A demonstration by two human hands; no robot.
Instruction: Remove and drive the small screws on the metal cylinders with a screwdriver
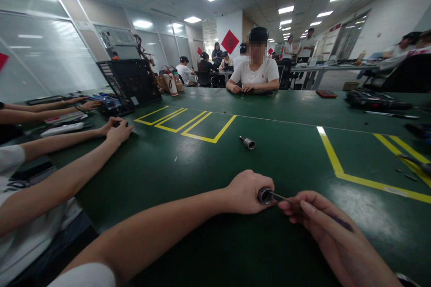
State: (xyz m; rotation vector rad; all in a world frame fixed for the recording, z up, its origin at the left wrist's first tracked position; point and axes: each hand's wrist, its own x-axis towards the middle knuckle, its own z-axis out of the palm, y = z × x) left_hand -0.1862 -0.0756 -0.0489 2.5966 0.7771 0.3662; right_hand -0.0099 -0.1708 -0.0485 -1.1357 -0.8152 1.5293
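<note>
My left hand (248, 192) is wrapped round a dark metal socket (265, 195), its hollow round end facing me. My right hand (318, 217) pinches a thin metal rod (285, 198) between thumb and fingers. The rod's far tip reaches the mouth of the socket; how deep it goes I cannot tell. Something dark shows in the right palm, perhaps the rod's handle, mostly hidden. Beyond my left hand, a second metal socket with a narrow shank (248, 143) lies on its side on the green table (202, 170).
Yellow tape (199, 138) marks bays on the table. At left are a co-worker's hands (117, 130) and a black open case (133, 80). A person (255, 71) sits opposite. Dark tools (377, 99) and a pen-like rod (392, 115) lie at right.
</note>
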